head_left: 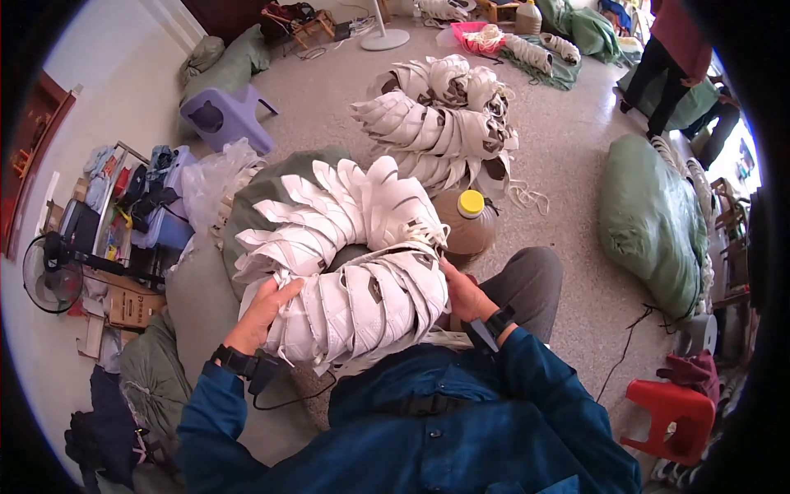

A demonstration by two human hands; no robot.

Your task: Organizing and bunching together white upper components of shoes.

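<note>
A thick ring-shaped bundle of white shoe uppers, nested one behind another, rests in front of my body. My left hand grips its near left side, thumb on top and fingers partly hidden under it. On the bundle's right side, my right hand is closed around the edge, its fingertips hidden behind the uppers. Pale laces lie bunched on the ring's upper right. Just past my right hand stands a jug of brown liquid with a yellow cap.
More bundled uppers lie on the floor ahead. At left are a purple stool, a fan and a cluttered shelf. A green sack and red stool stand right. Another person is at far right.
</note>
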